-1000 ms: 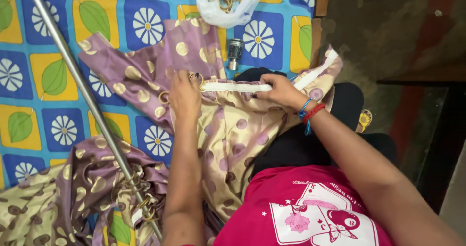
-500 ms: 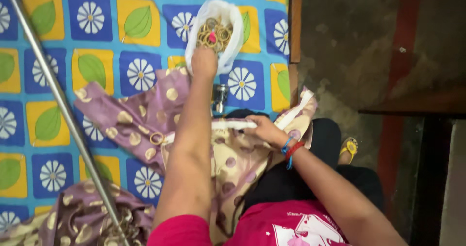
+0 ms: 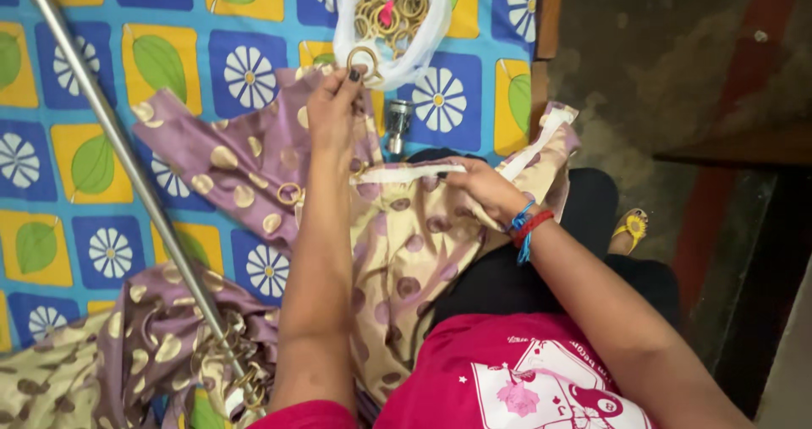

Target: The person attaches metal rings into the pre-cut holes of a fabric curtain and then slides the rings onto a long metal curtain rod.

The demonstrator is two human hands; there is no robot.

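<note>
My left hand (image 3: 335, 112) pinches a brass curtain ring (image 3: 364, 60) just below a white plastic bag (image 3: 391, 14) full of several such rings. My right hand (image 3: 480, 188), with red and blue threads on the wrist, grips the white header band (image 3: 406, 173) of a purple and beige dotted curtain (image 3: 397, 251) spread over my lap and the bed. Another ring (image 3: 289, 194) hangs on the curtain's edge near my left forearm.
A metal curtain rod (image 3: 127, 162) runs diagonally across the blue and yellow flowered bedsheet (image 3: 93, 82), with bunched curtain and rings (image 3: 233, 357) at its lower end. A small metal rod cap (image 3: 397, 124) lies by the bag. A yellow sandal (image 3: 630, 226) stands on the floor at right.
My left hand has pulled back out of the bag with one ring in its fingers and come down toward the curtain. My right hand still holds the header band.
</note>
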